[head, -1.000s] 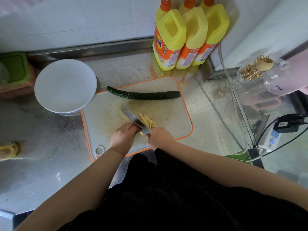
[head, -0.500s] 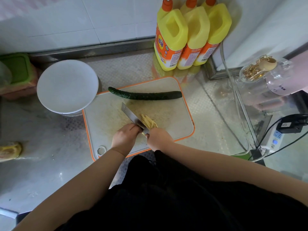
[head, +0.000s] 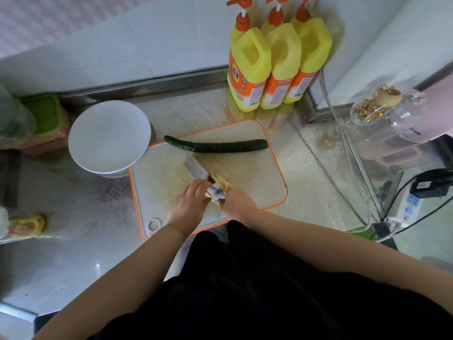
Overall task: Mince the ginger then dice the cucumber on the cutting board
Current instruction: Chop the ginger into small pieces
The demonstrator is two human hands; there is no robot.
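A white cutting board (head: 257, 185) with an orange rim lies on the steel counter. A whole dark green cucumber (head: 215, 146) rests along its far edge. Pale yellow ginger strips (head: 222, 183) sit near the board's middle front. My right hand (head: 236, 202) grips the handle of a cleaver-style knife (head: 195, 168), whose blade points away to the left beside the ginger. My left hand (head: 188, 204) is left of the blade, its fingers curled down on the near end of the ginger; that part is mostly hidden.
A white plate (head: 109, 136) on a bowl touches the board's left corner. Three yellow detergent bottles (head: 247, 69) stand behind the board. A green-lidded box (head: 46, 111) is far left. A glass jar (head: 377, 106), cables and a power strip (head: 411, 207) are on the right.
Both hands and the knife stay at the same spot over the ginger. Only the view shifts slightly.
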